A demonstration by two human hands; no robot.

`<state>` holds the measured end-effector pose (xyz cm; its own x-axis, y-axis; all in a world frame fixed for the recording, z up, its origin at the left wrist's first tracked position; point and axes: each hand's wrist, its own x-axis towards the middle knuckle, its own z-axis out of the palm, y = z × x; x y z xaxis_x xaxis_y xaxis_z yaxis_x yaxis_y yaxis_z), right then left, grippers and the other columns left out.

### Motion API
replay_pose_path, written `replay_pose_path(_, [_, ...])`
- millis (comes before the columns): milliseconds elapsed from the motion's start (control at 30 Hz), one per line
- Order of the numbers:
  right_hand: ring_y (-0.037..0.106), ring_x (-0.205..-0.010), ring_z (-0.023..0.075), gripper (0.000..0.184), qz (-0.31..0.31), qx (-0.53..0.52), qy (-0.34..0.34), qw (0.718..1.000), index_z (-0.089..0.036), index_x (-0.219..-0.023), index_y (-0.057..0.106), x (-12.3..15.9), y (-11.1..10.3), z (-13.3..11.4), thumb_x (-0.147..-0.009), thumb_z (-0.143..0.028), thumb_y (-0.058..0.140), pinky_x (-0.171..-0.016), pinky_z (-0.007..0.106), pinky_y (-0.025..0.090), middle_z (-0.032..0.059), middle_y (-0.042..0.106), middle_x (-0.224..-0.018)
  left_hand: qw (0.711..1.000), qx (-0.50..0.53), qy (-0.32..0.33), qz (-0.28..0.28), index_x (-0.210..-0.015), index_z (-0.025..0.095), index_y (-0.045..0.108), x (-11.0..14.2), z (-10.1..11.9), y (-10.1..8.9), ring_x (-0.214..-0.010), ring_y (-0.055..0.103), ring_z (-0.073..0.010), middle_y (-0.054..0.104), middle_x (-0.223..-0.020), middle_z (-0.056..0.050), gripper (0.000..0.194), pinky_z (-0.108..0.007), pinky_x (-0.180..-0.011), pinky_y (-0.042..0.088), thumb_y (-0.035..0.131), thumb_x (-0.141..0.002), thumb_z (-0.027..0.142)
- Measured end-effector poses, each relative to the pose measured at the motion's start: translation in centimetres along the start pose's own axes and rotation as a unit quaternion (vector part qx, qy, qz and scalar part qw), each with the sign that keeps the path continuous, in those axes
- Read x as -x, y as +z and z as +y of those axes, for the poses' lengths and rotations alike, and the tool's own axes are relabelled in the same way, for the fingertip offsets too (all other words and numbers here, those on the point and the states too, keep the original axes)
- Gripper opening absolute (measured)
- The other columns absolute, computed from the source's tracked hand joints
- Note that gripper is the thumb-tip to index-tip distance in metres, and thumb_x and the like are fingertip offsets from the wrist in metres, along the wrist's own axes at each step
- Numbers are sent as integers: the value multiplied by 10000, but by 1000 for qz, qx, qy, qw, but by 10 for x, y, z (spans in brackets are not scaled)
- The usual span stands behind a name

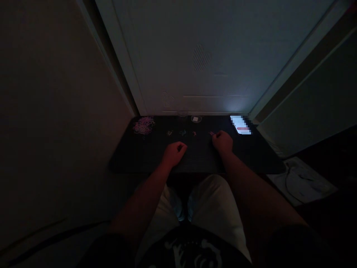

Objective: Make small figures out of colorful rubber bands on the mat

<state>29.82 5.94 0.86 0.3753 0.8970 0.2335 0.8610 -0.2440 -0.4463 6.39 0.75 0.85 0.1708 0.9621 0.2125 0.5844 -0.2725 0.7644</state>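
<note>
Pinkish-red cluster [211,133] of small thin pieces on the dark table [136,158], at the fingertips of the right hand [222,142]. That hand is curled; cannot tell whether it pinches a piece. Left hand [174,153] also curled, nearer the front edge; cannot tell if anything sits inside.

Left of that cluster, a loose row: red cluster [194,133], bluish cluster [182,132], yellowish cluster [170,133]. Pieces look light; a dragged knuckle could mix neighbours.

Further left, a tangled heap [143,125]; pulling one piece might bring others along. Behind the row, a small round dish [199,120], easily nudged by an overreach. Lit phone [240,125] at right; room dim, so colours could be misread.
</note>
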Motion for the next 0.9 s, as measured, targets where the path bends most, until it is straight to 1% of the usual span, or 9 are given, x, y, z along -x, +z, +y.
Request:
replay_pose_path(100, [570,-754,222,222,-3,-27,16,999,-166,-788,602,0,-1,1,-798,-300,426,-690,334,394,112,629,-828,1000,0,-4,-2,-826,181,660,0,1,0,-727,610,-139,685,-806,-23,247,-243,-642,448,490,-818,360])
replay_pose_path(233, [551,-776,212,244,30,-88,27,995,-149,-863,592,0,-1,6,-782,-201,368,-694,325,393,109,618,-847,1000,-14,-7,0,-819,182,661,1,3,-1,-727,610,-144,686,-805,-25,253,-248,-640,445,488,-818,367])
replay_pose_path(333, [542,-808,214,253,49,-106,23,993,-134,-918,584,0,-1,7,-766,-200,392,-722,333,398,113,614,-877,1000,-22,-6,-3,-815,188,664,1,4,-2,-726,610,-146,687,-807,-23,247,-254,-652,446,494,-815,368])
replay_pose_path(400, [535,-833,231,265,48,-89,11,995,-131,-942,581,2,0,6,-773,-285,446,-746,352,396,120,615,-887,1000,-21,-3,-4,-818,193,664,1,3,-2,-735,613,-147,689,-811,-22,242,-254,-659,449,497,-814,368])
replay_pose_path(467, [521,-863,251,342,37,-60,-13,997,-137,-965,578,4,0,4,-756,-397,507,-767,372,391,122,615,-903,1000,-19,-3,-3,-815,196,663,1,3,-1,-740,616,-147,689,-810,-19,239,-253,-661,450,497,-814,368])
replay_pose_path(533, [501,-905,269,417,21,-26,-52,998,-147,-1003,575,6,-1,1,-729,-460,547,-785,386,383,126,605,-946,1000,-18,-7,-2,-809,195,661,1,3,-1,-737,616,-146,688,-806,-19,239,-252,-655,450,497,-814,369])
replay_pose_path(633, [470,-963,285,456,-7,25,-108,994,-170,-1109,559,7,-1,-4,-745,-444,549,-797,395,374,144,566,-1038,1000,-15,-6,-2,-812,191,658,1,3,0,-718,611,-142,685,-795,-19,236,-248,-640,447,498,-814,364])
replay_pose_path(767, [457,-988,298,477,-24,58,-140,988,-191,-1218,525,0,2,-6,-793,-407,506,-799,405,375,162,524,-1084,1000,-24,0,-3,-808,190,658,2,4,-1,-704,604,-141,682,-786,-19,246,-249,-629,437,491,-817,370])
replay_pose_path(900, [471,-966,288,400,-26,49,-133,990,-177,-1116,606,-9,6,-6,-807,-404,493,-794,397,388,159,514,-1060,1000,-21,0,-4,-799,194,657,2,5,-2,-706,605,-140,683,-786,-16,238,-250,-633,436,489,-818,361])
